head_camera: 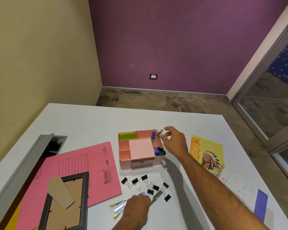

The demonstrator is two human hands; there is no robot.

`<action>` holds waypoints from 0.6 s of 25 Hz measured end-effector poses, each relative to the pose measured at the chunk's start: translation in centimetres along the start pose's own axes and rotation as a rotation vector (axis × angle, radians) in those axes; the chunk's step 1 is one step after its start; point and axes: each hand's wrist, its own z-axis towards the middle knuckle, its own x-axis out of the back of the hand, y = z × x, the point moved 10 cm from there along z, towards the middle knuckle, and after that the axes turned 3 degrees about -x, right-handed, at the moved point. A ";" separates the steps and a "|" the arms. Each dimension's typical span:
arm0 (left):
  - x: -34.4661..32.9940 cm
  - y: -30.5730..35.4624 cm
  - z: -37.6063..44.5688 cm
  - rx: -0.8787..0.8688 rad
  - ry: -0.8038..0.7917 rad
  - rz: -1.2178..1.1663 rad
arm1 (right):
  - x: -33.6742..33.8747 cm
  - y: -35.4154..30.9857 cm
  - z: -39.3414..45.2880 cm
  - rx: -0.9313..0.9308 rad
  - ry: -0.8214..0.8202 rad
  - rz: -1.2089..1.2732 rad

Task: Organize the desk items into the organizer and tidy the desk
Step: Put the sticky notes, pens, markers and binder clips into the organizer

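A pink organizer (123,163) stands mid-desk. It holds green sticky notes (127,136), a pink note pad (140,147), a blue pen (153,135) and markers (160,151). My right hand (175,141) hovers over its right compartment with the fingers apart. A thin pen (160,132) leans there, just off the fingertips. My left hand (136,207) is closed on a bunch of pens near the front edge; a grey pen (156,196) sticks out to the right and yellow-capped pens (114,205) to the left. Several black binder clips (135,181) lie in front of the organizer.
A pink file folder (96,165) lies at the left with a face-down photo frame (65,201) on it. Beside them an open cable hatch (53,145) gapes in the desk. A yellow book (206,151) and a spiral calendar (236,183) lie at the right.
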 end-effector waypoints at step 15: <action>10.6 -2.8 0.0 0.014 0.549 -1.356 | -2.8 1.3 -7.9 -0.054 -0.518 0.651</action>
